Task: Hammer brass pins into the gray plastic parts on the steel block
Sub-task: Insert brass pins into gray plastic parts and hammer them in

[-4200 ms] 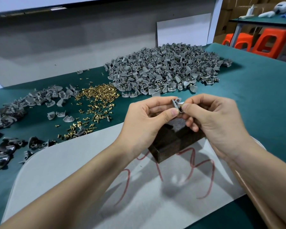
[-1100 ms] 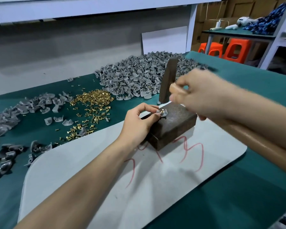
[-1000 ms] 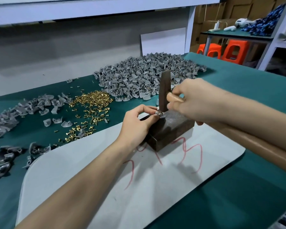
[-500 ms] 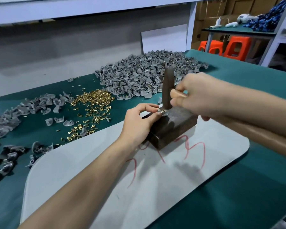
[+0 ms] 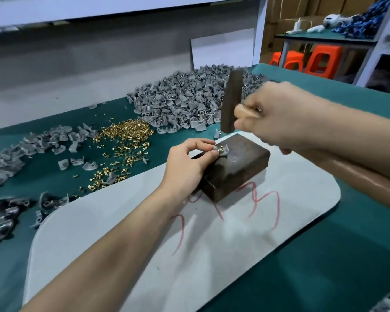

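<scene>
on green cloth (image 5: 324, 266) near orange stools (image 5: 322, 61), left hand (image 5: 187, 167) pinches gray part (image 5: 222, 150), right hand (image 5: 279, 115) grips hammer (image 5: 232, 102).

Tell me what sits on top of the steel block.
A gray plastic part with a brass pin, pinched by the left hand. The hand covers the block's left corner.

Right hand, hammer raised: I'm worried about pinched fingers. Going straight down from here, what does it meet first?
Probably the small gray plastic part with its brass pin on the dark steel block, though depth is unclear; the left hand pinches it right alongside.
</scene>
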Demonstrator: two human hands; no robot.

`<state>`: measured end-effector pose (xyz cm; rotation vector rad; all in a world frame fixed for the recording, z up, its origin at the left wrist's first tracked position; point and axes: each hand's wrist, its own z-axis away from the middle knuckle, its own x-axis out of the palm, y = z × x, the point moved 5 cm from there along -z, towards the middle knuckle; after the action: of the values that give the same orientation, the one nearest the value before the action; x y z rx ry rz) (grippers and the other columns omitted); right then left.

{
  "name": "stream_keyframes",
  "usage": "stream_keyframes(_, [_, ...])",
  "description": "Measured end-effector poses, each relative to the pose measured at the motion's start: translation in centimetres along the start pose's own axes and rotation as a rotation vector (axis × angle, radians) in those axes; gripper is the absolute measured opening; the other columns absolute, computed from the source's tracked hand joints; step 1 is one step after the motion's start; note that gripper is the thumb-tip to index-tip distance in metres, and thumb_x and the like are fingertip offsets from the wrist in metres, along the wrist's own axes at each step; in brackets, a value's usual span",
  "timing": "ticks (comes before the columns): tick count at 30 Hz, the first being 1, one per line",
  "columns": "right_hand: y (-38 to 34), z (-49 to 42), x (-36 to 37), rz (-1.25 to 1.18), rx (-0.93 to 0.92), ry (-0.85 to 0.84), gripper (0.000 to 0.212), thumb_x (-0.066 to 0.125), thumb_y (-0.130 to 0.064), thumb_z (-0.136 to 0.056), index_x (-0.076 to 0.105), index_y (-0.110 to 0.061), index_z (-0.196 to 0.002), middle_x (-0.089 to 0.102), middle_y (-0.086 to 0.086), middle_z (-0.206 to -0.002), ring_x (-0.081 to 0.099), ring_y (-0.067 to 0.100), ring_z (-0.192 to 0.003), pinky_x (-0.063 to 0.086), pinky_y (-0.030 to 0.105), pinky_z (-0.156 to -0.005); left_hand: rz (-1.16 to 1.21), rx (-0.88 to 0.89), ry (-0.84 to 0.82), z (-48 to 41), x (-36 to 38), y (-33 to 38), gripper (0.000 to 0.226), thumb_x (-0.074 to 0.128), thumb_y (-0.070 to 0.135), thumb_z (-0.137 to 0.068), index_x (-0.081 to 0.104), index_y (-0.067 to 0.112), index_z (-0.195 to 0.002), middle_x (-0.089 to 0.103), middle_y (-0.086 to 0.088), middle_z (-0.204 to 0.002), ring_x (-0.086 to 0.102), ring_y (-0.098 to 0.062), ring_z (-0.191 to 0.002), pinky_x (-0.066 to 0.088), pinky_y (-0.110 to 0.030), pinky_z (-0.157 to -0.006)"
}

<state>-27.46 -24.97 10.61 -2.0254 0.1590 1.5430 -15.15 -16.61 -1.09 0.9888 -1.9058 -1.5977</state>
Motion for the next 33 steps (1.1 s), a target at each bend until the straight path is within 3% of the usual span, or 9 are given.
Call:
stream_keyframes(3, [-0.3,-0.2,0.3,0.012,-0.02,-0.03,0.027,0.05,-0.023,-0.093,0.051,-0.007,-0.071,0.048,0.005,-0.06,0.051,0.022,-0.051,0.036,0.019,-0.04,-0.006,-0.004,0.001,-0.1,0.0,0.1,0.012,0.073,0.003,-0.078,0.068,0.009,-0.069,0.071,0.003,-0.096,0.064,-0.007,-0.088,0.05,-0.029,-0.089])
stream_keyframes(6, [-0.2,0.0,0.3,0.012,-0.056,-0.02,0.03,0.053,-0.023,-0.091,0.051,-0.004,-0.068,0.048,0.007,-0.054,0.044,0.018,-0.037,0.031,0.015,-0.03,0.018,-0.018,-0.016,0.2,0.1,0.0,0.014,0.074,0.002,-0.078,0.069,0.01,-0.068,0.071,0.005,-0.095,0.064,-0.006,-0.088,0.049,-0.026,-0.086])
stream_keyframes(10, [0.0,-0.8,0.5,-0.003,-0.066,-0.088,0.028,0.054,-0.023,-0.092,0.054,-0.001,-0.073,0.047,0.003,-0.047,0.044,0.014,-0.034,0.033,0.012,-0.031,0.024,-0.005,-0.028,0.3,0.1,0.3,0.018,0.073,0.004,-0.079,0.069,0.014,-0.065,0.071,0.007,-0.095,0.064,-0.002,-0.088,0.048,-0.013,-0.074])
stream_keyframes(13, [2.0,-1.4,0.0,-0.273,-0.005,-0.015,0.029,0.058,-0.025,-0.091,0.056,-0.002,-0.074,0.045,-0.001,-0.038,0.043,0.013,-0.027,0.036,0.018,-0.031,0.023,0.004,-0.065,0.5,0.3,0.4,0.019,0.072,0.006,-0.08,0.07,0.015,-0.064,0.07,0.004,-0.103,0.063,0.0,-0.091,0.046,-0.012,-0.074])
stream_keyframes(16, [4.0,-2.3,0.1,-0.614,0.098,0.099,0.024,0.055,-0.022,-0.093,0.06,-0.004,-0.078,0.042,-0.001,-0.036,0.038,0.01,-0.028,0.033,0.015,-0.03,0.036,-0.006,-0.052,0.4,0.3,0.6,0.022,0.071,0.007,-0.081,0.07,0.018,-0.061,0.07,0.007,-0.103,0.063,-0.005,-0.096,0.048,-0.021,-0.082])
stream_keyframes(20, [5.9,-2.7,3.9,-0.919,0.21,-0.055,0.027,0.053,-0.023,-0.094,0.063,0.002,-0.093,0.039,0.002,-0.04,0.033,0.019,-0.037,0.029,0.018,-0.034,0.019,-0.013,-0.047,0.7,0.3,0.5,0.023,0.073,0.011,-0.081,0.07,0.02,-0.06,0.07,0.011,-0.1,0.063,-0.004,-0.098,0.047,-0.026,-0.09])
stream_keyframes(24, [7.3,-3.0,5.0,-1.168,0.236,-0.12,0.027,0.048,-0.025,-0.095,0.062,-0.002,-0.093,0.033,0.0,-0.041,0.028,0.012,-0.03,0.026,0.017,-0.033,-0.001,-0.011,-0.033,0.5,0.2,0.6,0.021,0.073,0.011,-0.081,0.069,0.018,-0.061,0.071,0.012,-0.099,0.063,-0.001,-0.094,0.044,-0.024,-0.086])
stream_keyframes(28, [7.9,-2.3,5.0,-1.136,0.197,-0.109,0.027,0.053,-0.024,-0.092,0.063,0.0,-0.089,0.033,0.003,-0.042,0.028,0.015,-0.031,0.025,0.018,-0.034,-0.025,-0.013,-0.034,0.7,0.0,0.5,0.023,0.072,0.013,-0.082,0.068,0.022,-0.061,0.07,0.014,-0.1,0.063,-0.001,-0.095,0.045,-0.027,-0.086])
stream_keyframes(33, [6.8,-1.2,5.0,-0.918,0.12,-0.105,0.028,0.054,-0.024,-0.092,0.062,0.002,-0.088,0.042,0.006,-0.042,0.034,0.019,-0.029,0.028,0.013,-0.033,-0.084,0.043,0.009,0.7,0.2,0.9,0.013,0.066,0.015,-0.08,0.062,0.019,-0.068,0.071,0.012,-0.096,0.062,0.0,-0.094,0.045,-0.038,-0.098])
